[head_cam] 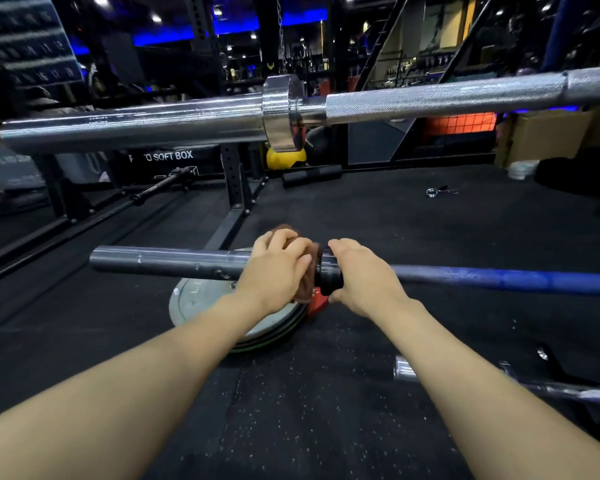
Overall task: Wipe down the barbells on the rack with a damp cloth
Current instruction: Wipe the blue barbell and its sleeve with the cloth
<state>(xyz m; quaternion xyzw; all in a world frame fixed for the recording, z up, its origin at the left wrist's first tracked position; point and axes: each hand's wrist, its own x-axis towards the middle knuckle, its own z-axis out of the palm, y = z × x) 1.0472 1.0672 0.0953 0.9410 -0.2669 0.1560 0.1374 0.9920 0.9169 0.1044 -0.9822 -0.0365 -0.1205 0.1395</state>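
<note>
A lower barbell runs across the middle of the view, with a dull grey sleeve (160, 263) on the left and a blue shaft (520, 280) on the right. My left hand (278, 271) grips a brown cloth (305, 285) wrapped round the sleeve, right beside the black collar (328, 278). My right hand (364, 275) curls over the bar at that collar. Higher up and nearer to me hangs a chrome barbell (136, 128) with a knurled shaft (447, 98) and a shiny collar (281, 109).
Stacked weight plates (194, 303) lie on the black rubber floor under my hands. A black rack upright (234, 178) stands behind. A third bar end (407, 368) lies low at the right, a spring clip (432, 192) farther back, a yellow ball (284, 159) beyond.
</note>
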